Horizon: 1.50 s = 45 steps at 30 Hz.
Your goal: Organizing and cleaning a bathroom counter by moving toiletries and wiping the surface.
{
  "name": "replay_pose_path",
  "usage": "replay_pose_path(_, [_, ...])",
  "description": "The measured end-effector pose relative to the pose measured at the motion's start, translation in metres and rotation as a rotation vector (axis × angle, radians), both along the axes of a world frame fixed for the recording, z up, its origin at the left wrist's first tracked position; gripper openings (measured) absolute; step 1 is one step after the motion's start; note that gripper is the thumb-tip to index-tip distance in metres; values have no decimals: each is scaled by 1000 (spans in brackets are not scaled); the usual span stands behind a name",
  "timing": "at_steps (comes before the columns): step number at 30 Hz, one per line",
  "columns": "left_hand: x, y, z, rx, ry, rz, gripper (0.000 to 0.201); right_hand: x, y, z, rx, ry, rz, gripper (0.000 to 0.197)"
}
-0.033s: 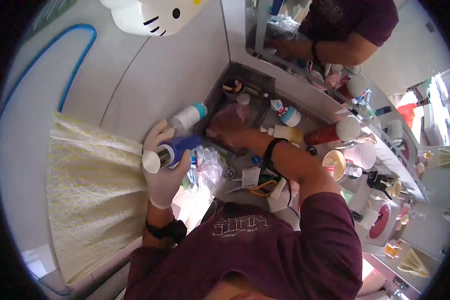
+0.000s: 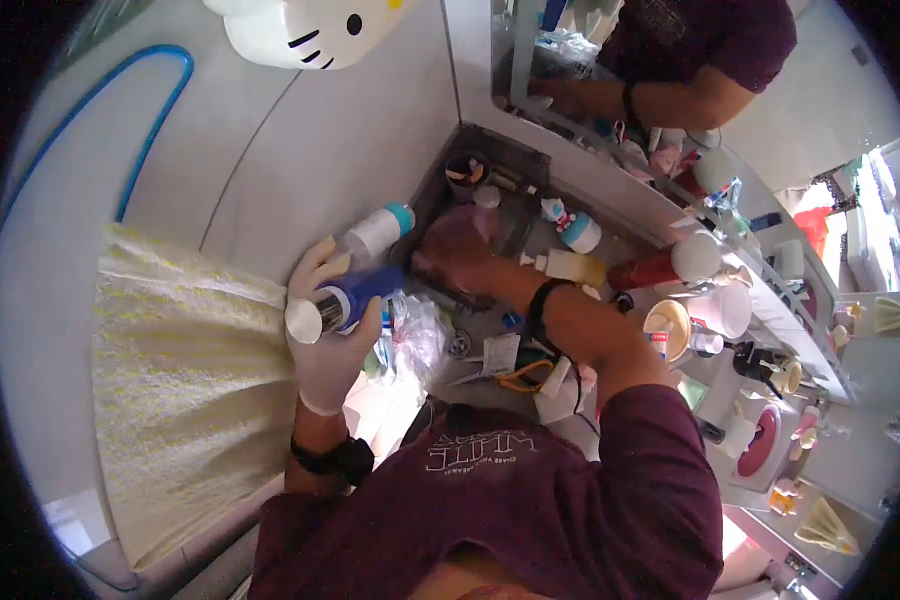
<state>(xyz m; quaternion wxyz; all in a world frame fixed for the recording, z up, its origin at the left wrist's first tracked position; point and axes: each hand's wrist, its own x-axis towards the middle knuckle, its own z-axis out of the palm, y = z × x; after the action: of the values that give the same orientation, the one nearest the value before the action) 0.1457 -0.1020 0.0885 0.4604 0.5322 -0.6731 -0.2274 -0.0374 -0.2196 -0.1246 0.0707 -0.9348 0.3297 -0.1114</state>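
My left hand [image 2: 332, 375], in a whitish glove, is closed round a blue bottle [image 2: 365, 297] with a silver band and a white end. Just past its fingers is a white bottle with a teal cap [image 2: 378, 235]; whether the hand touches it, I cannot tell. My right hand [image 2: 457, 255] is down on the dark counter corner [image 2: 433, 200], in shadow. Its fingers are blurred, and pinkish colour shows about them. Near it are a dark cup with sticks [image 2: 467, 175] and a small pale round jar [image 2: 487, 197].
Beyond my right forearm stand a teal-and-white jar [image 2: 581, 234], a pump bottle [image 2: 567, 266] and a red bottle [image 2: 655, 271]. A clear plastic bag [image 2: 420, 335] lies between my arms. A yellowish towel [image 2: 190, 400] hangs at left. A mirror [image 2: 800, 110] borders the right.
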Motion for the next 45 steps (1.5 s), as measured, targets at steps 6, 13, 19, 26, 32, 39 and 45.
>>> replay_pose_path(6, [-6,-6,-15,142,222,6,53,15,-1,-9,201,-695,-537,22])
replay_pose_path(13, [-11,-16,-26,-109,-33,-4,51,10,0,-26,-16,-97,-401,24])
replay_pose_path(19, [-25,-31,-57,-50,55,-29,55,-37,15,25,531,-124,-124,34])
replay_pose_path(26, [-38,-33,-97,-8,-46,56,61,-13,-7,-27,284,-177,-203,43])
replay_pose_path(32, [-51,-47,-117,77,-220,41,61,-42,10,-22,255,-205,-57,44])
replay_pose_path(39, [-57,-57,-129,54,-320,9,58,-45,10,-2,544,216,117,48])
replay_pose_path(45, [-54,-60,-120,94,-268,50,54,-94,34,106,1230,-466,-123,38])
